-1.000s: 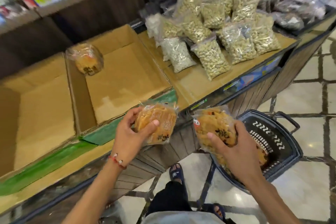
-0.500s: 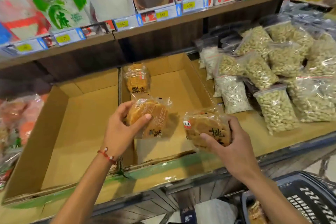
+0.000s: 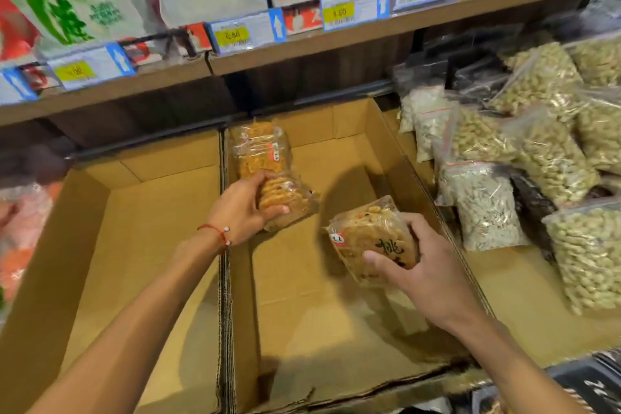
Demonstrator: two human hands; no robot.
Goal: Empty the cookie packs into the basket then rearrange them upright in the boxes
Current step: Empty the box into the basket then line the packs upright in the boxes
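Observation:
Two open cardboard boxes sit side by side on the shelf, the left box [image 3: 111, 245] with nothing in it. In the right box [image 3: 336, 312] one clear cookie pack [image 3: 260, 148] stands upright against the back left corner. My left hand [image 3: 242, 212] grips a second cookie pack [image 3: 289, 200] just in front of that one, low against the box's left wall. My right hand [image 3: 423, 269] holds a third cookie pack [image 3: 369, 239], with black characters on it, above the middle right of the same box.
Bags of nuts [image 3: 544, 158] lie piled on the shelf right of the boxes. An upper shelf [image 3: 302, 40] with price tags and goods hangs over the back. A corner of the dark basket [image 3: 594, 386] shows at the bottom right. Orange packs [image 3: 20, 228] lie at the far left.
Both hands moved forward and down into the right box. My left hand brought its pack next to the standing one; my right hand's pack now hovers over the box floor.

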